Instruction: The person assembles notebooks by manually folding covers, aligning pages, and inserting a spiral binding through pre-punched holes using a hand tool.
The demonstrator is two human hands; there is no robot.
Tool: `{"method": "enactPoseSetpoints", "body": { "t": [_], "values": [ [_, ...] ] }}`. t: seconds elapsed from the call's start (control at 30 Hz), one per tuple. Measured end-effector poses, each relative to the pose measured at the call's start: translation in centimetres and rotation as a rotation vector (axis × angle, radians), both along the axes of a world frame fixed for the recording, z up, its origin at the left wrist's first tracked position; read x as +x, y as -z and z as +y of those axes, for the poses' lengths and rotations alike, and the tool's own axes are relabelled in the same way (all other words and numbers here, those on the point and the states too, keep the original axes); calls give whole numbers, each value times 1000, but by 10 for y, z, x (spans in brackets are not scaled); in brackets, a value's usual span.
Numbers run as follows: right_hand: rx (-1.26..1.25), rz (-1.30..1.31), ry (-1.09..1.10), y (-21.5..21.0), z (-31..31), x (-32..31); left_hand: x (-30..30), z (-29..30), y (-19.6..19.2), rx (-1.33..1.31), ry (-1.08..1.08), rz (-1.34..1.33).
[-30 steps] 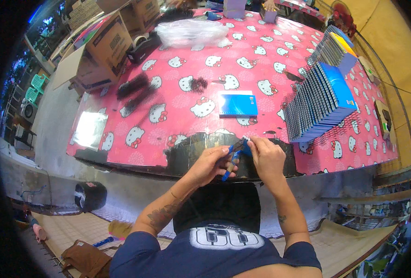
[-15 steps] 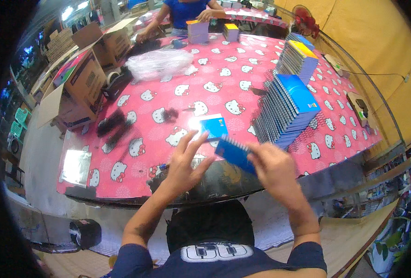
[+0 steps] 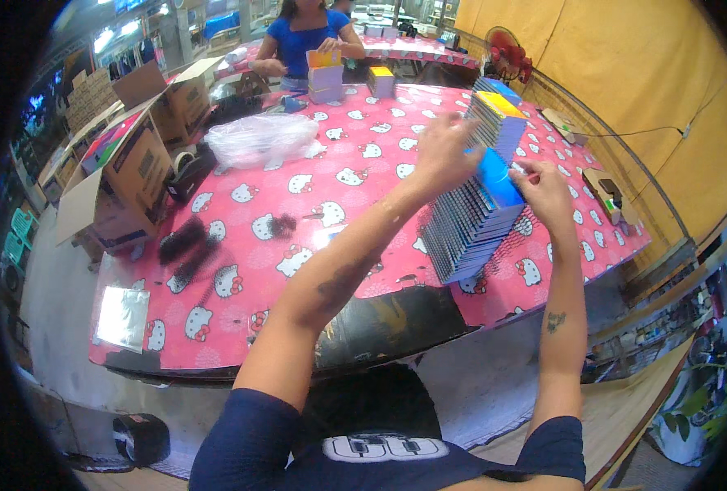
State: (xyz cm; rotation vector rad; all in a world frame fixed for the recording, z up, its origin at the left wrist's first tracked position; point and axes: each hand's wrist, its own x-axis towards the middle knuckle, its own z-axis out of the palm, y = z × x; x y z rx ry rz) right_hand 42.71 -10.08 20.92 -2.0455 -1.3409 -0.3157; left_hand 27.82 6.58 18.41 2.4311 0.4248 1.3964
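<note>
A tall stack of blue spiral notebooks (image 3: 471, 233) stands right of centre on the pink table (image 3: 241, 335), its wire bindings toward the left. Over its top, both of my hands hold a blue spiral notebook (image 3: 498, 178). My left hand (image 3: 447, 154) is closed at the notebook's left side, slightly blurred. At the right edge, my right hand (image 3: 546, 192) pinches the cover between thumb and fingers. Left of the stack, a small bright patch shows beside my left forearm, which hides most of whatever lies there.
Behind the stack stands another notebook pile with a yellow top (image 3: 498, 105). Black wire coils (image 3: 187, 250), a clear plastic bag (image 3: 261, 139), a tape dispenser (image 3: 190, 172) and open cardboard boxes (image 3: 130, 184) are at left. A co-worker in blue (image 3: 310, 41) handles notebooks across the table.
Both hands have moved from the table's near edge up and right to the tall stack, bringing the blue notebook along. My left forearm now crosses where another blue notebook lay.
</note>
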Motion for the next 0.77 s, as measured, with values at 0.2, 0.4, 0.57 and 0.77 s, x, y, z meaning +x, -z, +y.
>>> {"method": "enactPoseSetpoints", "body": {
  "t": [0.2,0.4,0.57,0.77],
  "values": [
    [56,-462,-49,27,-19,-77,-131,19,114,-107,-4,280],
    [59,-468,-48,53,-1,-83,-210,23,225,183,-109,552],
    [288,-446,-220,59,-16,-114,-216,14,199,222,-133,496],
    [130,560,-584,203,-28,-155,-224,-53,161,226,-80,367]
  ]
}}
